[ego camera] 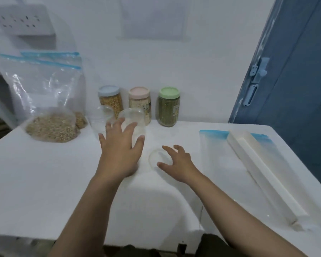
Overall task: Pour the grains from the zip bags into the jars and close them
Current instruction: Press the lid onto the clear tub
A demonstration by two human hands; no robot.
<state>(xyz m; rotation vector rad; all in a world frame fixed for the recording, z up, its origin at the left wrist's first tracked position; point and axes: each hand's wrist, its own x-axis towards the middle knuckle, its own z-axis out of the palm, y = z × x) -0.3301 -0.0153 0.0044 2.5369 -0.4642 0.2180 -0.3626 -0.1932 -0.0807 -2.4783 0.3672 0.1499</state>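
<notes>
Right hand: the right hand [176, 162] sits at lower centre of the frame, fingers spread and slightly curled, hovering over or touching a clear lid [157, 159]; contact cannot be confirmed. It holds nothing.
Clear lid: lies flat on the bench [44, 182], just right of the left hand and partly under the right fingertips.
Left hand: the left hand [120, 150] is at frame centre, fingers wide and straight, reaching toward the open jar [132, 120]. Fingertips overlap the jar's lower wall; no grasp is formed.
Open jar: clear, apparently empty, upright, directly beyond the left hand. A second clear jar [102, 118] stands just to its left, also without a lid and apparently empty.
Spent bags: flat empty zip bags [213, 145] lie at right of frame, pinned under a long white box [263, 175].
Full bags: a zip bag of grain [52, 127] stands at middle left, with another bag [81, 118] behind it; both remain to be poured.
Finished jars: three filled, capped jars stand along the wall at upper centre: blue-lidded jar [110, 100], pink-lidded jar [139, 102], green-lidded jar [168, 106].
Progress (judgement): three jars done; two jars and two bags left, so the task is somewhat past halfway.
</notes>
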